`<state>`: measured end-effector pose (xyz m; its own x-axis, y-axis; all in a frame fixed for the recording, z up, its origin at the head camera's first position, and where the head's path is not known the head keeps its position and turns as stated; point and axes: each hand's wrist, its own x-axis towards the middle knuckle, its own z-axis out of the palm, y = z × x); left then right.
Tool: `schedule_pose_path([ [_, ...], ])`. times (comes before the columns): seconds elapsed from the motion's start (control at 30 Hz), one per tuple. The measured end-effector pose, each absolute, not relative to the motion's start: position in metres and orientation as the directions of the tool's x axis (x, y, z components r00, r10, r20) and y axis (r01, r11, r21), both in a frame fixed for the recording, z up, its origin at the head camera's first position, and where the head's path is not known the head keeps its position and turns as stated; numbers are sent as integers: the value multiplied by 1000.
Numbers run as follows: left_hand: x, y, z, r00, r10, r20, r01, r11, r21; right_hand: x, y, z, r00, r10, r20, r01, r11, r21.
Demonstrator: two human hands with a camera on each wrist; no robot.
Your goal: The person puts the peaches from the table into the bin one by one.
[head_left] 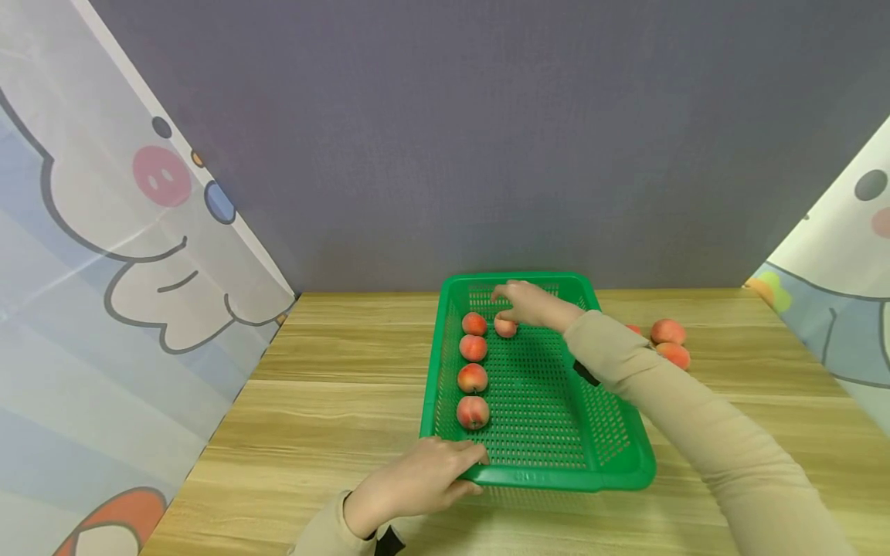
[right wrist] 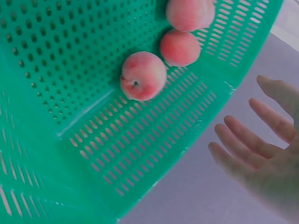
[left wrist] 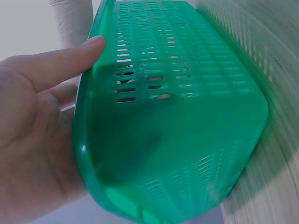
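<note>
The right sleeve [head_left: 702, 425], over the right side of the surface [head_left: 306, 401], is long, beige and softly creased. The left sleeve [head_left: 332, 534], toward the near edge, is the same beige, with a plain cuff. An angular black piece [head_left: 389, 541] sits beside that cuff; a black patch [head_left: 585, 374], perhaps a strap, shows under the right sleeve. The left hand [head_left: 420, 479] and right hand [head_left: 537, 306] are bare.

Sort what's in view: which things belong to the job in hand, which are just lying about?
Job:
- green perforated plastic basket, rim gripped by left hand
- five round red-orange peaches inside; right hand over the basket
- probably the loose round red-orange peaches to its right

Just there:
- pale wood-grain table
- flat grey backdrop
- white-and-blue cartoon-print sheet
</note>
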<state>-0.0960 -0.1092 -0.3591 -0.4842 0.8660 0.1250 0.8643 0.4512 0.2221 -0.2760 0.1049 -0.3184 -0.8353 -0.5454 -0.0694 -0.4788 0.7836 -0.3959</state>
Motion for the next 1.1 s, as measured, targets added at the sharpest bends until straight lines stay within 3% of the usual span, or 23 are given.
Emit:
schedule_pose_path([
  [0.4, -96, -110, -359, -488, 866, 110, 861, 457, 221, -263, 117, -298, -807, -590, 17, -548, 738, -394],
  [1.1, -98, -109, -361, -496, 863, 98, 854, 464, 233, -252, 158, -282, -820, -557, 132, -562, 740, -370],
])
